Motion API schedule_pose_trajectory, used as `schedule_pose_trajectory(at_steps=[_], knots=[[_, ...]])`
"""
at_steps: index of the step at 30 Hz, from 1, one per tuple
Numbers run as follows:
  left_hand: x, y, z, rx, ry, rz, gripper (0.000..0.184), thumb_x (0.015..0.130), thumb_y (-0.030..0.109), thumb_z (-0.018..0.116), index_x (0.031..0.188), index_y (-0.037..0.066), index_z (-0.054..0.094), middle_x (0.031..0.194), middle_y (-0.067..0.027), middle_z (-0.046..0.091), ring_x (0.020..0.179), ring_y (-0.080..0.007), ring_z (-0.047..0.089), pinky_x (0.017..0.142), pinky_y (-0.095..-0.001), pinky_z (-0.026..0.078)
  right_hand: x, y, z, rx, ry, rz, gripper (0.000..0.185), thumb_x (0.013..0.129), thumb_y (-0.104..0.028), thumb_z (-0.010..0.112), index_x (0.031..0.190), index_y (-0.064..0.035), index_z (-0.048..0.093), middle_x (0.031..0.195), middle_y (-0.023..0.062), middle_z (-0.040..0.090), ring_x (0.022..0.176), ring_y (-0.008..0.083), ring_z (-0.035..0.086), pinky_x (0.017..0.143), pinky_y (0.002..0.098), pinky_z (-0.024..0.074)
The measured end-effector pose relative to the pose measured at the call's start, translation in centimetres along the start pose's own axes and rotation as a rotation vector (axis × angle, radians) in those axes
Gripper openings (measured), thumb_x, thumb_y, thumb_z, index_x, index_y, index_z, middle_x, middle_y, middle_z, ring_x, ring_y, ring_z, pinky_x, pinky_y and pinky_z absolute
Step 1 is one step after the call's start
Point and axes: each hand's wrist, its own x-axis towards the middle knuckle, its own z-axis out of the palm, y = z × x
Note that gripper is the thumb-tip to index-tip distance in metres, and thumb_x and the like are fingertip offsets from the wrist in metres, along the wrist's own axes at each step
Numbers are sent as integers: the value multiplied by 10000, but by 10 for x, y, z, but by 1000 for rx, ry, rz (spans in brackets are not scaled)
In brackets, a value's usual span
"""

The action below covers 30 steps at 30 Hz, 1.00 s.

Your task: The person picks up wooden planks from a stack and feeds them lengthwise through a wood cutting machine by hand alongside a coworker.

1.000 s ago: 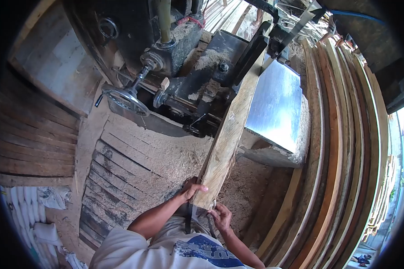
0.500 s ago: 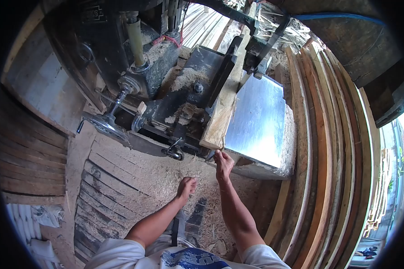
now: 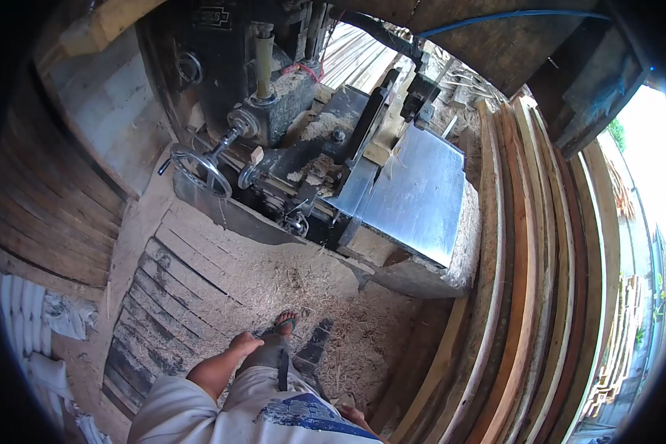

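My left hand (image 3: 246,342) hangs beside my trouser leg, away from the machine. Only its back and knuckles show well, so whether its fingers are curled or apart is unclear. At the bottom of the view my right hand (image 3: 352,413) hangs low by the shirt, largely covered, its fingers not distinguishable. Neither hand touches the wooden beam (image 3: 381,150), which lies along the dark fence (image 3: 376,111) of the saw machine. The beam's near end rests on the shiny metal table (image 3: 414,196); its far part passes beside the black guide assembly (image 3: 422,95).
A handwheel (image 3: 200,169) sticks out at the machine's left front. Long stacked planks (image 3: 522,244) line the right side. Sawdust covers the floor (image 3: 274,277), and white sacks (image 3: 29,318) stand at the lower left. My sandalled foot (image 3: 286,321) is ahead of me.
The beam has slid away from me along the fence, baring the near table. My right hand has left the beam's end and dropped to my side; my left hand has lowered too.
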Motion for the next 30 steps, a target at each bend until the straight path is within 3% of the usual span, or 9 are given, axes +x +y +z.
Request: schedule_pose_trajectory(at_steps=[1, 3, 5, 8, 11, 13, 16, 25, 30], knots=[[-6, -20, -11, 34, 8, -66, 544, 741, 525, 737, 942, 20, 757, 1038, -226, 734, 996, -355, 712, 877, -432, 544, 53, 89, -19, 636, -5, 163, 463, 1066, -251, 393, 1393, 60, 501, 1253, 272, 646, 1145, 435, 650, 1019, 510, 530], [-23, -59, -19, -25, 46, -92, 576, 743, 527, 738, 981, 2, 752, 1060, -232, 730, 1010, -352, 709, 895, -431, 542, -41, 51, -15, 646, 284, 166, 506, 1061, -343, 407, 1442, -27, 513, 1468, 205, 527, 1286, 323, 584, 1118, 433, 442], [-36, -82, -7, -42, 99, -66, 575, 740, 534, 738, 957, 2, 750, 1038, -223, 734, 972, -344, 713, 876, -420, 545, -10, 93, -52, 847, 326, 43, 480, 1061, -225, 281, 1388, 46, 504, 1344, 289, 585, 1191, 485, 609, 960, 601, 540], [-75, -108, 23, 21, 135, -7, 531, 730, 544, 731, 826, 22, 754, 889, -207, 743, 832, -335, 720, 781, -417, 547, 7, 81, -87, 997, 362, -93, 450, 1049, -223, 418, 1412, 21, 521, 1381, 265, 567, 1178, 455, 624, 981, 538, 546], [-121, -102, 76, 87, 56, -49, 496, 731, 540, 737, 817, 52, 762, 929, -190, 749, 884, -331, 723, 811, -435, 546, 3, 33, -91, 835, 344, -309, 533, 906, -179, 731, 1350, 50, 543, 1318, 249, 611, 1086, 415, 677, 892, 498, 581], [-161, -95, 116, 107, 40, -35, 612, 712, 569, 783, 1094, 95, 728, 1087, -177, 721, 1062, -340, 680, 927, -440, 519, 15, 5, -89, 689, 349, -436, 543, 873, -223, 779, 1306, 39, 580, 1204, 231, 674, 998, 367, 715, 773, 440, 603], [-199, -107, 137, 443, 186, 368, 592, 740, 558, 793, 1063, 71, 702, 1088, -179, 713, 1012, -314, 683, 888, -419, 528, 35, -50, -91, 307, 442, -469, 708, 789, -318, 858, 1338, 39, 588, 1212, 229, 687, 1064, 314, 705, 840, 398, 585], [-248, -172, 122, 2, 56, -31, 459, 776, 504, 787, 839, 55, 717, 808, -99, 723, 788, -203, 688, 752, -345, 526, -64, -213, -77, -158, 673, -850, 940, 770, -513, 810, 1458, 34, 476, 1405, 265, 566, 1326, 368, 541, 1116, 415, 429], [-242, -273, 171, -189, -9, 17, 407, 902, 311, 705, 1209, 48, 659, 996, -134, 701, 870, -252, 660, 774, -418, 533, -72, -304, -85, -301, 823, -982, 988, 785, -618, 745, 1479, 16, 441, 1457, 280, 500, 1366, 390, 478, 1149, 437, 387]])
